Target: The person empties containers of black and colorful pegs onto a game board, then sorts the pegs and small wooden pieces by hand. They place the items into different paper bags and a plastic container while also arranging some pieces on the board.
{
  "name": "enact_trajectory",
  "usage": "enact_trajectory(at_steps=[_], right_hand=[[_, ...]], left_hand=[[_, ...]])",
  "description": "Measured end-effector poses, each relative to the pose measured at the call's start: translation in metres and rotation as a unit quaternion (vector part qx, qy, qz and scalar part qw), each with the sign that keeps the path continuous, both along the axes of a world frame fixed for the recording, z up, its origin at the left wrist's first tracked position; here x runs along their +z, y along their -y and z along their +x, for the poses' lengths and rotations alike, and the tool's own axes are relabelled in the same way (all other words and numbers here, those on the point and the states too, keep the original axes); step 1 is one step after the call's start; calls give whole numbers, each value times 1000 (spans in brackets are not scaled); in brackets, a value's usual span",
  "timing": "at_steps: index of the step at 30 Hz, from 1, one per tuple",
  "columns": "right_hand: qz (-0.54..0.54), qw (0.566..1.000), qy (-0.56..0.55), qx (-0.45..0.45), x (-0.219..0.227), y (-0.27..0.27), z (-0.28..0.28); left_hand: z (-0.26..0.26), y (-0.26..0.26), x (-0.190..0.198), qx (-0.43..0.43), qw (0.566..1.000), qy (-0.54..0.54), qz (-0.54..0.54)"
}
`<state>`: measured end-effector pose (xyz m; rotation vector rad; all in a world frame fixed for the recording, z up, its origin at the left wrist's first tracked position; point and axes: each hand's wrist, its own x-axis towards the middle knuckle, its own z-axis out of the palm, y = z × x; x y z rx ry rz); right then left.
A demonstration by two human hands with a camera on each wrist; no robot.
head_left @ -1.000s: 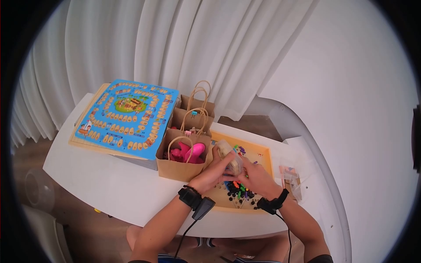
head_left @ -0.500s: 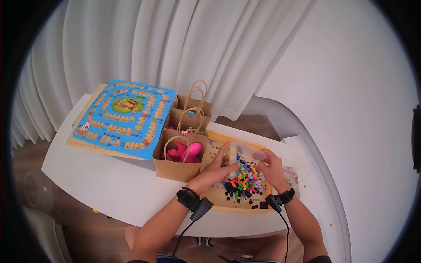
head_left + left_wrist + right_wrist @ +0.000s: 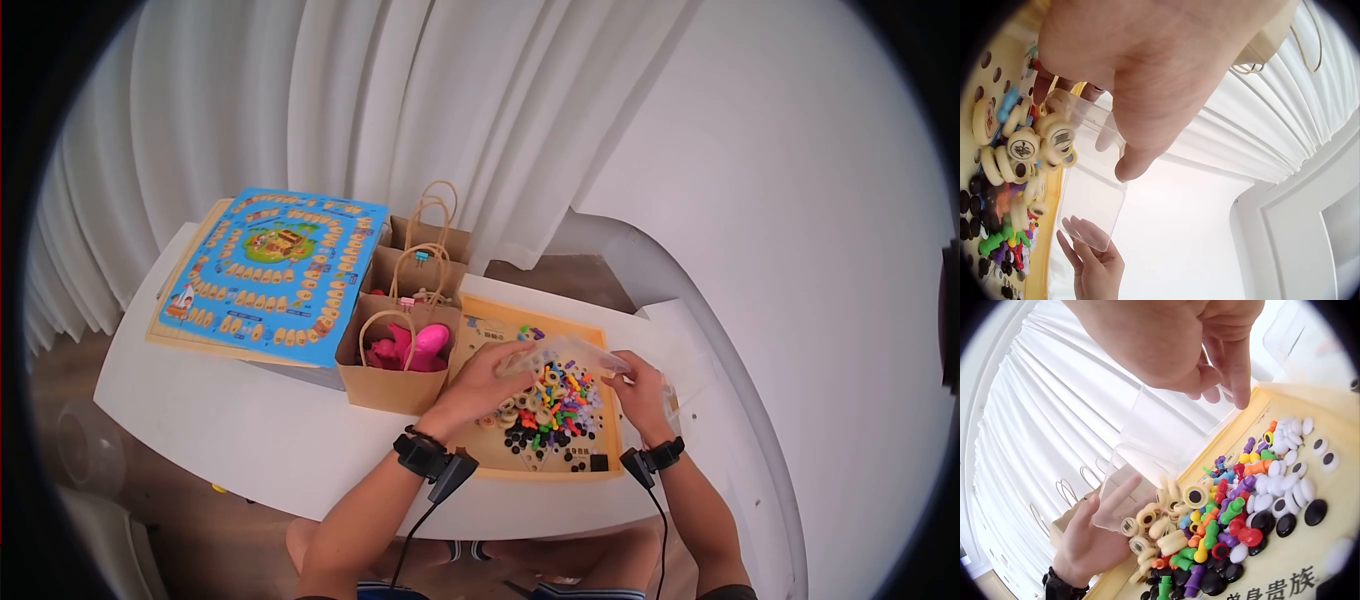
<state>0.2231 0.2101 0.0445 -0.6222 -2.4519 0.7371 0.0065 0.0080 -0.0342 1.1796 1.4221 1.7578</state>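
A clear plastic box (image 3: 565,352) is tipped over the yellow-rimmed wooden tray (image 3: 535,312). My left hand (image 3: 485,385) grips its left end, the thumb on the near side. The fingers of my right hand (image 3: 640,400) pinch the box's right end. Beige Chinese chess discs (image 3: 1022,150) lie heaped below the box's left end. Beside and under them spread colorful pawn-shaped pegs (image 3: 1229,512) and black and white round pieces (image 3: 1285,487). Part of the pile is hidden behind the left hand in the head view.
Left of the tray stand several brown paper bags (image 3: 400,385), the nearest holding pink items. Beyond them a blue game board (image 3: 285,270) lies on a stack. A clear container (image 3: 675,400) sits by the tray's right side. White curtains hang behind the table.
The box, earlier held closely between both hands with beige discs inside, has been opened and tipped. The discs have dropped onto the pile, and my right hand has moved right.
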Motion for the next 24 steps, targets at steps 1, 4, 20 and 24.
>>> enact_trajectory(at_steps=[1, 4, 20, 24], right_hand=[[13, 999, 23, -22, 1, 0, 2], [34, 999, 33, -25, 5, 6, 5], [-21, 994, -98, -34, 52, -4, 16], [-22, 990, -111, -86, 99, -33, 42]], left_hand=[[0, 2, 4, -29, 999, 19, -12], [7, 16, 22, -12, 999, 8, -33], [12, 22, 40, -77, 990, 116, -19], [10, 24, 41, -113, 985, 128, -36]])
